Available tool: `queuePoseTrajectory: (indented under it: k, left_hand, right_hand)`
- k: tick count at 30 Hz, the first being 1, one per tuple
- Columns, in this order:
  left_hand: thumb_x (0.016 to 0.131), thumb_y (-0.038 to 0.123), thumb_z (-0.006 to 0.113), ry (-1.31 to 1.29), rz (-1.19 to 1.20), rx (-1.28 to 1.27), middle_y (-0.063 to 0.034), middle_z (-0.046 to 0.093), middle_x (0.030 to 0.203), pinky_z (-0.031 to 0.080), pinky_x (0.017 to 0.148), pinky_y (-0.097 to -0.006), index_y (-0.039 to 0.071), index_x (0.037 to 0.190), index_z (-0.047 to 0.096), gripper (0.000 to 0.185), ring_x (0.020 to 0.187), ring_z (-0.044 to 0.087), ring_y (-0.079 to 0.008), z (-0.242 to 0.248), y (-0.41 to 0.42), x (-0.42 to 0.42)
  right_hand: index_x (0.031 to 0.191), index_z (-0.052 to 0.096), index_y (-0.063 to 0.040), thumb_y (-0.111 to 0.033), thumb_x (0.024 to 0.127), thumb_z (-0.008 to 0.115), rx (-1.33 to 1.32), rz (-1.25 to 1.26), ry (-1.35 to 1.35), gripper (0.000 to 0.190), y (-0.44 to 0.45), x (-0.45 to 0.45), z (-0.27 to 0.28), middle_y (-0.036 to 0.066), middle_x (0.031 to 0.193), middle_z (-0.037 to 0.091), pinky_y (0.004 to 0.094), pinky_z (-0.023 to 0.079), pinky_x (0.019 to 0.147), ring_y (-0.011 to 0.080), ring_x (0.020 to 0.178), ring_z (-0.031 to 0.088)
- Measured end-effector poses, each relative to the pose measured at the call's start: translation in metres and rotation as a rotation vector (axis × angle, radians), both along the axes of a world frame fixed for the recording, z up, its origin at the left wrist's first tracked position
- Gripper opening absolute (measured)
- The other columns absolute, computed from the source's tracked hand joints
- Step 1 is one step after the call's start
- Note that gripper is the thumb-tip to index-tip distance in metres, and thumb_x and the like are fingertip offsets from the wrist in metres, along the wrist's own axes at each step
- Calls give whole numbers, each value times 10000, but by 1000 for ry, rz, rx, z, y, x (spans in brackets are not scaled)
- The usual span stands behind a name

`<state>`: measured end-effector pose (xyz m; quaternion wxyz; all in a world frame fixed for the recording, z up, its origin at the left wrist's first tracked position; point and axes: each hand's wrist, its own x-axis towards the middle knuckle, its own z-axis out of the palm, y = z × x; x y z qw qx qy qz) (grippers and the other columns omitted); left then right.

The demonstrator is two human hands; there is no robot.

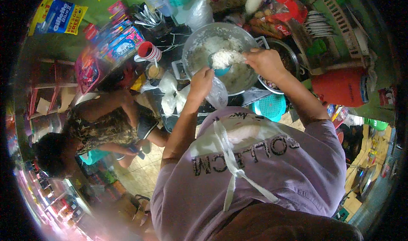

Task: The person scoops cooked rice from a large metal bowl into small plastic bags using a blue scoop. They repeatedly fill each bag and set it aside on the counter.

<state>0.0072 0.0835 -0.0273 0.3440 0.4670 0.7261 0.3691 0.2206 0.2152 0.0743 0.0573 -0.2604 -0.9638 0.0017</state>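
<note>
A large metal pot [197, 43] stands before me on the dark tabletop, with cooked white rice stuck to its walls and bottom. Over it is a teal bowl [223, 72] with a heap of white rice [223, 59]. My right hand [266, 64] grips a pale, translucent rice scoop [238, 57] at the heap; its handle is mostly hidden by the fingers. My left hand [202, 83] pinches a clear plastic bag [218, 94] that hangs below the near rim of the pot. Its fingertips are close to the bowl; whether they touch it, I cannot tell.
Knotted bags of rice [169, 95] lie left of the pot, near a striped mug [148, 51]. At right are a second pot [288, 54] and a teal strainer [271, 107]. A seated person [108, 126] holding a phone is close at left.
</note>
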Motion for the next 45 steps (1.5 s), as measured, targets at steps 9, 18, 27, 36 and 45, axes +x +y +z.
queuePoseTrajectory:
  k: [9, 18, 27, 36, 45]
  left_hand:
    - [899, 289, 509, -230, 105, -12, -176, 610, 769, 450, 698, -372, -36, 947, 605, 342, 734, 593, -289, 28, -11, 1]
    - [927, 227, 509, -161, 132, 178, -170, 592, 777, 451, 703, -362, -35, 940, 600, 278, 732, 574, -292, 39, -15, 10]
    - [941, 210, 512, 44, 38, 344, -227, 597, 930, 461, 769, -409, -25, 996, 595, 255, 872, 576, -395, 29, -19, 13]
    - [941, 183, 503, 42, 52, 382, -198, 529, 778, 434, 678, -416, -14, 872, 542, 213, 740, 536, -381, 32, -27, 7]
    - [937, 177, 438, 94, 142, 278, -204, 550, 797, 432, 680, -423, -9, 912, 556, 222, 728, 540, -388, 49, -54, -13]
  right_hand:
    - [1079, 671, -134, -85, 745, 589, 233, 16, 210, 347, 7, -5, -5, 53, 845, 622, 376, 522, 666, 271, 756, 624]
    - [1309, 553, -146, 24, 733, 557, 173, -51, 272, 600, -15, 4, -43, 141, 964, 601, 425, 482, 796, 339, 852, 570]
    - [1316, 535, -97, 24, 737, 550, 115, 12, 238, 591, -15, -4, -23, 124, 929, 568, 416, 473, 794, 339, 881, 549]
    - [1243, 581, -89, -29, 764, 539, -130, -39, 10, 485, -8, -27, -14, 162, 1018, 605, 428, 506, 782, 360, 892, 622]
    - [1072, 672, -96, -150, 898, 481, -258, -165, -446, 264, 55, -58, -115, 155, 1022, 674, 451, 537, 771, 356, 935, 657]
